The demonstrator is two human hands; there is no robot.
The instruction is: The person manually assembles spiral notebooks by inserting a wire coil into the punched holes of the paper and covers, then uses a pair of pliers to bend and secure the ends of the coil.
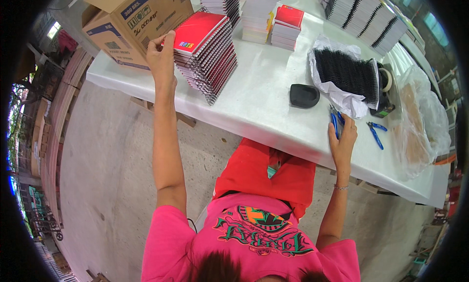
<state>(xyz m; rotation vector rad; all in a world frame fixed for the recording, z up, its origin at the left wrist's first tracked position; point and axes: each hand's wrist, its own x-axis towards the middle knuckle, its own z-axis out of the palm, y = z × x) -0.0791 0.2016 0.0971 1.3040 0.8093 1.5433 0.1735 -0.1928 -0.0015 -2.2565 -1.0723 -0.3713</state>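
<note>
A tall stack of red spiral notebooks [207,59] stands near the table's front edge on the left. At the left corner of the top red notebook [200,32], my left hand [161,57] is closed, its fingertips gripping the cover's edge. My right hand [346,135] rests on the table with its fingers around blue-handled cutting pliers [334,119], whose jaws point away from me. To its right lies a second pair of blue-handled pliers [376,134]. Beyond my right hand, black plastic binding coils [344,72] lie in white wrapping paper [352,105].
A cardboard box [139,25] stands left of the notebooks. A black scooped holder [304,95] sits mid-table. Small red-topped pads [288,25] and more spiral-bound stacks [359,15] stand at the back. A tape roll [386,80] and clear plastic bag [422,120] are at right.
</note>
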